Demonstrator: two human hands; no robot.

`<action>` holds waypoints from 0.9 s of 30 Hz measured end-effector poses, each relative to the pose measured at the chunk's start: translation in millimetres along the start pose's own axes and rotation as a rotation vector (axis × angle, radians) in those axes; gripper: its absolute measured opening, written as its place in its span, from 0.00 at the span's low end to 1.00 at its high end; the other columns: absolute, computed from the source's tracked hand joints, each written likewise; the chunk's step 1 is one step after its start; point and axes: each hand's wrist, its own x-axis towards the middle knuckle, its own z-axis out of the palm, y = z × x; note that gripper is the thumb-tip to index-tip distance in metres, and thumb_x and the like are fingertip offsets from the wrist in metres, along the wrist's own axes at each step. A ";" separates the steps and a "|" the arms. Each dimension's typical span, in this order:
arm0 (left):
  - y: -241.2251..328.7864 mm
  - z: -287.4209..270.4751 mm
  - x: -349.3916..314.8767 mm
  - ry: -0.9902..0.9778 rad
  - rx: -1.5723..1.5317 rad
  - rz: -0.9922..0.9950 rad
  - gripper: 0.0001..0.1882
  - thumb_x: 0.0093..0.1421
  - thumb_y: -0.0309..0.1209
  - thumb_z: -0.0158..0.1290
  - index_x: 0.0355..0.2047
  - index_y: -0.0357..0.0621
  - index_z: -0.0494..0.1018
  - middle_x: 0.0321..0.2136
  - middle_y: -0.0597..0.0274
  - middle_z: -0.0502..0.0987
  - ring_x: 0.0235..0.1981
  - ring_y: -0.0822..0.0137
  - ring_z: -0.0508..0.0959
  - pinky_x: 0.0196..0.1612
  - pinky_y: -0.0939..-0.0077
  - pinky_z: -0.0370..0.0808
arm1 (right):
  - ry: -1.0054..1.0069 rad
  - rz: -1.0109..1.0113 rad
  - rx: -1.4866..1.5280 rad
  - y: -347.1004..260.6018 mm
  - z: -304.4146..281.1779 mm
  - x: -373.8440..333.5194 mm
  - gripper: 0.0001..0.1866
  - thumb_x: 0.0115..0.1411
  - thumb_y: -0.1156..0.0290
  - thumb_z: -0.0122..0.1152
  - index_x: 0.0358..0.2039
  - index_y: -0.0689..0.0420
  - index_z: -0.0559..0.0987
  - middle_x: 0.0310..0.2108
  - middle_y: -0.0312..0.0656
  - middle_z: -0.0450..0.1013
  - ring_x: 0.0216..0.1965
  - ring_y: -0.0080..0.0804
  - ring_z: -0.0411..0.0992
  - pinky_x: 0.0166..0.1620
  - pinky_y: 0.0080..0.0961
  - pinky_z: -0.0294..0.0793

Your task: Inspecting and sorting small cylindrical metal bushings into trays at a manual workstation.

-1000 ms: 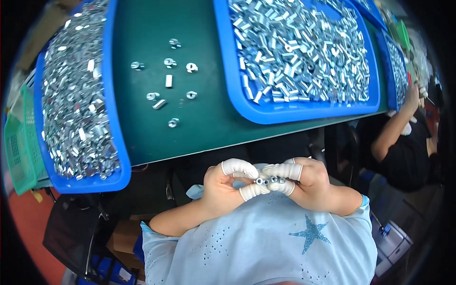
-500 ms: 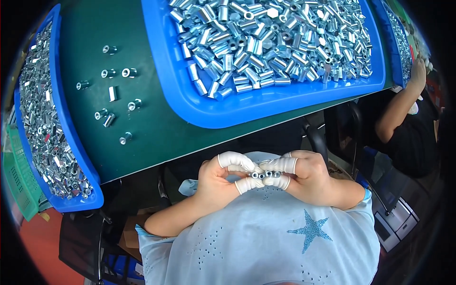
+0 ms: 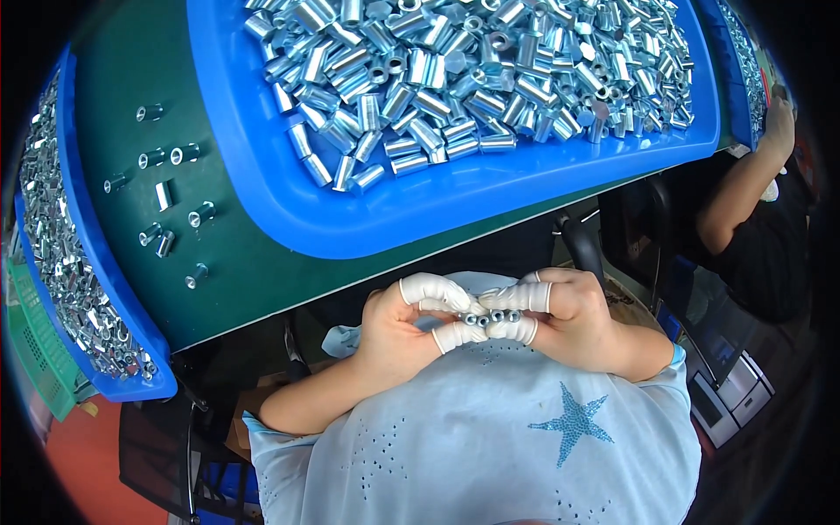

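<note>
In front of my chest, my left hand (image 3: 395,325) and my right hand (image 3: 573,319) meet fingertip to fingertip. White finger cots cover their thumbs and some fingers. Pinched between them is a short row of several silvery rivet nuts (image 3: 483,321), their round open ends showing. Each hand closes on its own side of the row; the fingers hide the nuts' bodies. Beyond my hands, a large blue tray (image 3: 350,248) full of the same kind of part rests on the green table (image 3: 254,284).
Several loose rivet nuts (image 3: 202,213) lie scattered on the table, left of the large tray. A second blue tray (image 3: 131,289) of small metal parts stands at far left, beside a green basket (image 3: 39,350). A co-worker's arm (image 3: 744,192) reaches toward another tray at right.
The view has shifted, so the table, trays and loose nuts appear further left and slightly lower. My hands keep nearly the same place and grip, with the held nuts slightly rearranged.
</note>
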 end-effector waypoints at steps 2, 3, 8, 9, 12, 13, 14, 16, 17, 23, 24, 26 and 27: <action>-0.5 0.7 1.1 0.001 -0.008 -0.020 0.15 0.44 0.16 0.60 0.32 0.37 0.68 0.30 0.58 0.76 0.33 0.70 0.77 0.36 0.78 0.76 | 0.006 0.002 0.009 0.9 -1.0 -0.6 0.16 0.41 0.71 0.69 0.33 0.58 0.80 0.21 0.41 0.74 0.20 0.29 0.71 0.24 0.20 0.70; -0.8 1.1 1.5 0.003 -0.015 -0.036 0.16 0.43 0.16 0.61 0.32 0.37 0.68 0.30 0.58 0.75 0.33 0.70 0.77 0.35 0.78 0.76 | 0.003 -0.001 -0.006 0.6 -2.3 -0.4 0.16 0.40 0.71 0.70 0.33 0.58 0.80 0.21 0.41 0.74 0.20 0.29 0.71 0.24 0.20 0.70; -4.3 3.5 1.8 0.023 -0.063 -0.058 0.18 0.42 0.15 0.62 0.31 0.38 0.67 0.30 0.58 0.75 0.33 0.70 0.77 0.35 0.77 0.75 | 0.004 -0.023 -0.027 3.2 -5.5 -1.9 0.17 0.40 0.71 0.70 0.33 0.58 0.80 0.20 0.40 0.73 0.20 0.29 0.71 0.24 0.20 0.70; -4.5 3.9 1.9 0.024 -0.064 -0.061 0.18 0.42 0.15 0.62 0.31 0.38 0.67 0.30 0.58 0.75 0.33 0.70 0.77 0.35 0.77 0.75 | 0.007 -0.033 -0.023 4.0 -5.7 -2.5 0.17 0.40 0.71 0.70 0.33 0.58 0.80 0.20 0.40 0.73 0.20 0.29 0.71 0.24 0.20 0.69; -3.6 4.6 2.6 0.012 -0.052 -0.056 0.18 0.42 0.15 0.61 0.31 0.38 0.67 0.31 0.58 0.75 0.33 0.70 0.77 0.35 0.77 0.75 | 0.007 -0.018 -0.015 6.2 -5.9 -4.4 0.17 0.39 0.71 0.70 0.33 0.59 0.80 0.20 0.40 0.73 0.20 0.29 0.71 0.24 0.19 0.69; -4.0 4.5 2.5 0.014 -0.053 -0.058 0.18 0.42 0.15 0.61 0.31 0.38 0.67 0.31 0.58 0.75 0.33 0.70 0.77 0.35 0.77 0.75 | 0.007 -0.012 -0.012 6.6 -5.8 -4.7 0.17 0.39 0.71 0.70 0.33 0.59 0.80 0.20 0.40 0.73 0.20 0.29 0.71 0.24 0.19 0.70; -4.4 4.5 2.4 0.012 -0.056 -0.056 0.18 0.42 0.15 0.61 0.31 0.38 0.67 0.31 0.57 0.75 0.33 0.69 0.77 0.35 0.77 0.75 | 0.005 -0.011 -0.011 6.8 -5.5 -4.9 0.17 0.39 0.71 0.70 0.33 0.59 0.80 0.20 0.40 0.73 0.20 0.29 0.71 0.24 0.19 0.70; -5.3 4.5 1.8 0.009 -0.063 -0.052 0.18 0.42 0.15 0.61 0.31 0.38 0.67 0.31 0.57 0.75 0.33 0.69 0.77 0.36 0.77 0.76 | 0.011 -0.013 -0.006 7.0 -4.7 -5.4 0.17 0.39 0.71 0.70 0.33 0.59 0.80 0.20 0.40 0.73 0.20 0.29 0.71 0.24 0.19 0.69; -5.3 4.5 1.9 0.010 -0.063 -0.052 0.18 0.42 0.15 0.61 0.31 0.38 0.67 0.31 0.57 0.75 0.33 0.69 0.77 0.36 0.77 0.76 | 0.015 -0.014 -0.004 7.1 -4.5 -5.4 0.17 0.39 0.72 0.71 0.33 0.59 0.80 0.20 0.40 0.73 0.20 0.29 0.71 0.24 0.19 0.69; -6.2 4.1 2.4 0.015 -0.130 -0.051 0.18 0.41 0.14 0.61 0.31 0.38 0.67 0.31 0.55 0.76 0.34 0.66 0.78 0.37 0.74 0.76 | 0.021 -0.017 -0.042 5.8 -4.4 -6.6 0.17 0.38 0.71 0.71 0.33 0.59 0.80 0.20 0.40 0.73 0.20 0.29 0.71 0.24 0.19 0.70; -6.6 3.9 2.6 0.020 -0.149 -0.055 0.18 0.41 0.14 0.61 0.31 0.39 0.67 0.31 0.55 0.76 0.34 0.66 0.78 0.37 0.74 0.76 | 0.016 -0.014 -0.056 5.1 -4.8 -6.8 0.18 0.38 0.71 0.71 0.33 0.59 0.80 0.21 0.41 0.73 0.20 0.29 0.72 0.24 0.19 0.70; -9.6 2.5 2.3 -0.003 -0.180 -0.045 0.17 0.43 0.14 0.60 0.32 0.38 0.67 0.31 0.55 0.75 0.35 0.65 0.77 0.37 0.74 0.76 | 0.012 -0.011 -0.069 4.7 -4.4 -7.0 0.18 0.38 0.71 0.71 0.33 0.59 0.80 0.21 0.41 0.73 0.20 0.29 0.72 0.24 0.19 0.70; -12.0 1.7 1.9 -0.025 -0.211 -0.034 0.16 0.44 0.14 0.58 0.32 0.38 0.67 0.32 0.56 0.75 0.36 0.65 0.77 0.37 0.74 0.76 | 0.021 -0.028 -0.074 4.8 -3.7 -7.2 0.18 0.38 0.71 0.71 0.32 0.59 0.80 0.21 0.41 0.73 0.20 0.29 0.72 0.24 0.19 0.70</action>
